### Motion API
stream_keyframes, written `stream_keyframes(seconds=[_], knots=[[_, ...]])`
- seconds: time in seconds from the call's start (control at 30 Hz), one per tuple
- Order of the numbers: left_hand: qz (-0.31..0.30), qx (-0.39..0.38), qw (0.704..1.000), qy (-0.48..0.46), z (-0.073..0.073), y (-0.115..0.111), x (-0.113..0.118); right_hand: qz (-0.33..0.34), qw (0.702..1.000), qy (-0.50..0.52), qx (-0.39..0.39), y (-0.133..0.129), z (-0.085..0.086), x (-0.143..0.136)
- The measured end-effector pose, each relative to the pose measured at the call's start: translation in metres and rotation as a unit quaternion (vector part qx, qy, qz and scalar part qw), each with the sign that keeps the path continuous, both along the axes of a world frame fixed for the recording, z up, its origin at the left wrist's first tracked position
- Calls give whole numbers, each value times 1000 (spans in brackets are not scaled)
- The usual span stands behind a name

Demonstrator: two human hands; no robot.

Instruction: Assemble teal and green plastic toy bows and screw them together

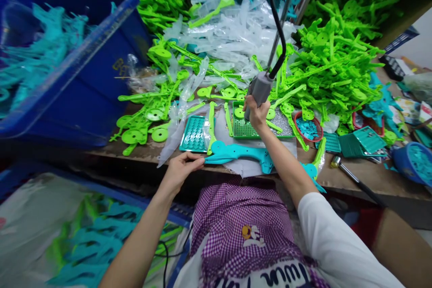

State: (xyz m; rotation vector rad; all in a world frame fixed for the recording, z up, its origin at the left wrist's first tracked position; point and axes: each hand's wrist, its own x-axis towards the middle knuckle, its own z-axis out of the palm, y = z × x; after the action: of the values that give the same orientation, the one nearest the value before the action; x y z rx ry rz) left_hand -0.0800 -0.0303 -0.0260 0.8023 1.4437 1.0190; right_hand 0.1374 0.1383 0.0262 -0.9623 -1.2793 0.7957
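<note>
My right hand [258, 111] is wrapped around a grey powered screwdriver [262, 86] that hangs from above on a rod and black cable. Its lower end is over a green tray [240, 131] with small silvery pieces, probably screws; the bit is hard to make out. At the table's front edge lies a blue plastic part [241, 151], long and curved. My left hand [182, 168] pinches its left tip between thumb and fingers. Just behind that part, a teal tray [194, 134] holds small round teal pieces. A narrow lime-green part [212, 128] stands beside this tray.
Lime-green parts [332, 67] are heaped at right, translucent pieces [232, 31] at back. A blue bin [77, 85] of teal parts stands left. A red basket [308, 126], a hammer [354, 180] and a blue tub [413, 162] sit at right. Below left is another crate of parts.
</note>
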Motion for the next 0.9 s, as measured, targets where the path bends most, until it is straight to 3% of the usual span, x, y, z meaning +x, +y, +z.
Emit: stream_keyframes(seconds=[0.13, 0.27, 0.3, 0.4, 0.5, 0.57, 0.7, 0.9], knots=[[4, 28, 995, 99, 8, -18, -6, -25, 1000, -5, 12, -3, 13, 8], [36, 154, 942, 297, 34, -33, 1, -41, 998, 39, 36, -27, 31, 13], [15, 197, 925, 324, 41, -30, 7, -36, 998, 48, 34, -37, 34, 11], [-123, 269, 878, 376, 50, -4, 32, 25, 998, 56, 10, -67, 35, 3], [-250, 245, 841, 412, 43, 26, 53, 75, 995, 68, -13, -87, 30, -8], [-294, 227, 824, 429, 34, 37, 59, 99, 992, 75, -25, -93, 26, -13], [-290, 230, 810, 456, 23, 36, 61, 157, 986, 44, -18, -92, 20, -19], [-278, 231, 809, 464, 23, 33, 62, 164, 985, -51, 13, -87, 17, -20]])
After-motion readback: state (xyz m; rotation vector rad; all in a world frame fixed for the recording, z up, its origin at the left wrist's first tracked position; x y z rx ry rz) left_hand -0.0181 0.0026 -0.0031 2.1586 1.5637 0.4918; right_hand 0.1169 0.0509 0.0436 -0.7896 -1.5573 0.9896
